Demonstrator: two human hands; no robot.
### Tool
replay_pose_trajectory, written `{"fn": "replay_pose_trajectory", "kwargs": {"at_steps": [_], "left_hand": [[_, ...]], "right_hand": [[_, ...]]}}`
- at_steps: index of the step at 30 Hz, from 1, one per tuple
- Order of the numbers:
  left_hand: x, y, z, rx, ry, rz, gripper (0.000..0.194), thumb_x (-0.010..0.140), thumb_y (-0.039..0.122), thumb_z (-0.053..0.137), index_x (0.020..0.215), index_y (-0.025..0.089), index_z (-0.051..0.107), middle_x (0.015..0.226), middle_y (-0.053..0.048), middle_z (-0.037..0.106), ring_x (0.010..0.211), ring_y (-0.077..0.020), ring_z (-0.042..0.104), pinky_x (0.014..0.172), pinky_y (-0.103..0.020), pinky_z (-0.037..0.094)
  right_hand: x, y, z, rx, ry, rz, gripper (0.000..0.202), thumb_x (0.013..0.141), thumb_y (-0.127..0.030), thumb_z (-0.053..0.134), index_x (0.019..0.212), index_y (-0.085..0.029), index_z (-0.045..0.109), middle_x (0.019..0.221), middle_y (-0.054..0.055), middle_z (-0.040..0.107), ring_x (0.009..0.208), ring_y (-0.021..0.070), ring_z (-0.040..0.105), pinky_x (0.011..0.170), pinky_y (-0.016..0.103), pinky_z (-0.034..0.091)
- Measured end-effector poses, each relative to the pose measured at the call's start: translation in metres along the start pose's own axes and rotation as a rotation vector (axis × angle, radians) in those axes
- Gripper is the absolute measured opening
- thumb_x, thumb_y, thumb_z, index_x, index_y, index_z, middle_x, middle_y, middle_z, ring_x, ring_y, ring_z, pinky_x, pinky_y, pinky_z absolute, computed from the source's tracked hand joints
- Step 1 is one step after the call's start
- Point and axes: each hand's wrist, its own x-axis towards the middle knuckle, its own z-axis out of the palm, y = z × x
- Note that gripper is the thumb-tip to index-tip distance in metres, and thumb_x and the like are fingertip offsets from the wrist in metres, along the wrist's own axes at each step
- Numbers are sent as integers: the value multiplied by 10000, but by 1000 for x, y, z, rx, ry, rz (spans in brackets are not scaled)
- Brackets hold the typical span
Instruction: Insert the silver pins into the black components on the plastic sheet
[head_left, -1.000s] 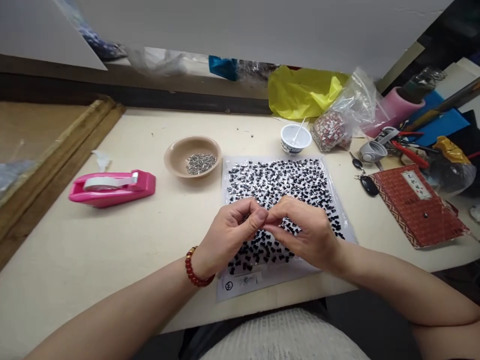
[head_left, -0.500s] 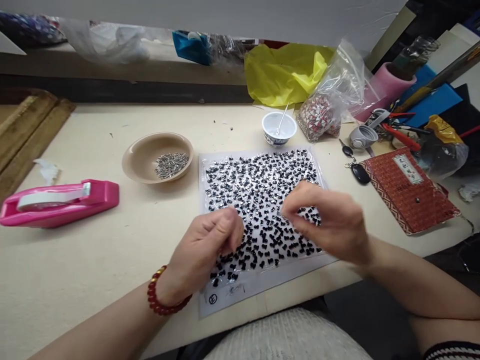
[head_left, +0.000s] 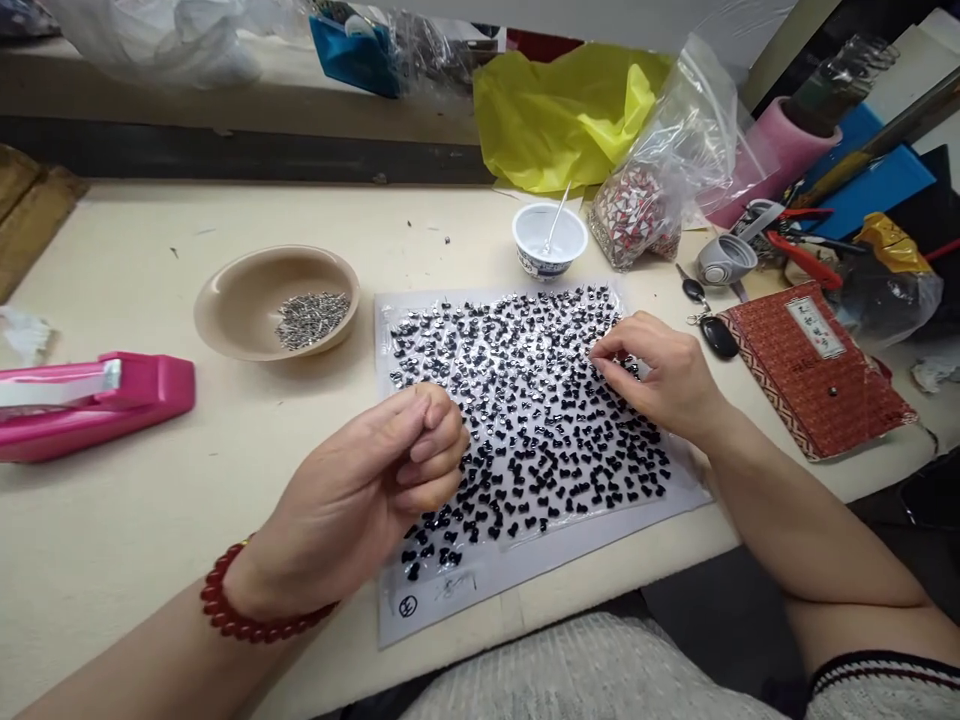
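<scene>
A pale sheet (head_left: 510,600) covered with many small black pieces (head_left: 540,440) lies on the table. My left hand (head_left: 375,480), with a red bead bracelet at the wrist, is curled closed above the sheet's left part; whatever its fingers may hold is hidden. Over the sheet's upper right part, my right hand (head_left: 660,375) has thumb and fingertips pinched together at the black pieces. Anything between those fingertips is too small to make out. To the left of the sheet stands a beige bowl (head_left: 232,300) with a pile of small metal pins (head_left: 313,320).
A pink tape dispenser (head_left: 150,400) sits at the left. Behind the sheet are a white cup (head_left: 532,262) with a thin stick, a yellow bag (head_left: 555,120) and a clear bag of red and white pieces (head_left: 630,215). A red notebook (head_left: 825,380) and keys (head_left: 718,337) lie right.
My right hand has moved up and away from my left hand to the sheet's upper right part. My left hand appears larger and further left. The view has shifted slightly.
</scene>
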Motion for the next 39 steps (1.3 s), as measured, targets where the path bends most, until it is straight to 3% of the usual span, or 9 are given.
{"fn": "replay_pose_trajectory", "kwargs": {"at_steps": [8,12,22,39], "left_hand": [[2,8,-2,-263,55,-61,310,907,195,523,604,151,476,536,59,266,430,-47,113,330,-131,128],[1,5,-2,-187,47,-38,303,904,250,531,615,170,492,509,63,223,427,-62,114,337,-158,147],[0,3,1,-24,51,21,271,845,290,616,635,165,498,586,39,287,484,-69,207,391,-166,248],[-2,1,0,46,2,41,234,853,313,602,669,175,556,573,36,269,485,-77,204,400,-187,210]], "right_hand": [[-2,6,-2,-121,-74,-16,103,822,-111,545,765,-181,596,740,26,632,753,157,533,719,312,438],[-2,6,3,-177,-72,-31,117,851,-142,534,762,-188,594,756,26,633,769,163,524,728,321,411],[6,2,9,-309,-105,-59,131,889,-185,520,803,-178,619,833,54,613,845,193,499,727,335,369],[10,-2,12,-509,-182,-117,181,915,-201,498,781,-167,615,816,56,638,818,196,488,684,343,290]]}}
